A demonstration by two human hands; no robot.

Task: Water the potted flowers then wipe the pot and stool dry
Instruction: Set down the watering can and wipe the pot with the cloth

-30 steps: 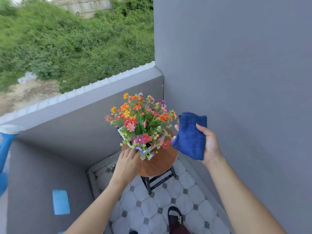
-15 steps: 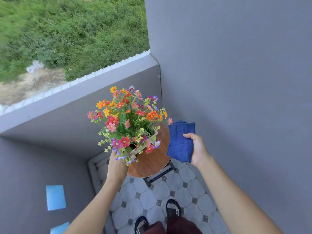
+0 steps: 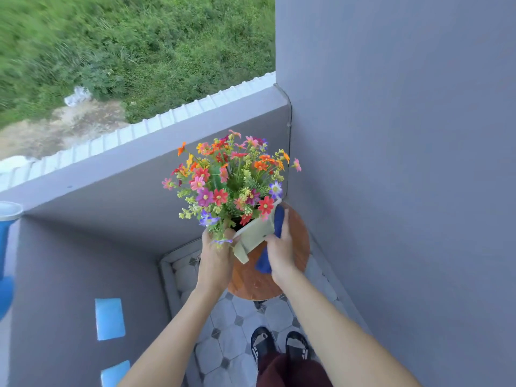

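Observation:
A pale square pot (image 3: 252, 236) full of colourful flowers (image 3: 229, 180) is lifted and tilted above a round wooden stool (image 3: 296, 247). My left hand (image 3: 215, 258) grips the pot's left rim from below the blooms. My right hand (image 3: 279, 255) presses a dark blue cloth (image 3: 275, 241) against the pot's right side. Part of the cloth hangs under that hand, over the stool top.
A grey wall (image 3: 405, 163) rises close on the right and a grey parapet (image 3: 139, 169) runs behind the flowers, with grass beyond. The floor (image 3: 223, 325) is tiled; my two feet in black sandals (image 3: 279, 344) stand near the stool. A blue object (image 3: 5, 247) sits at the left edge.
The pot has come up off the stool and tilted in my left hand. My right hand has brought the blue cloth from beside the flowers onto the pot's side.

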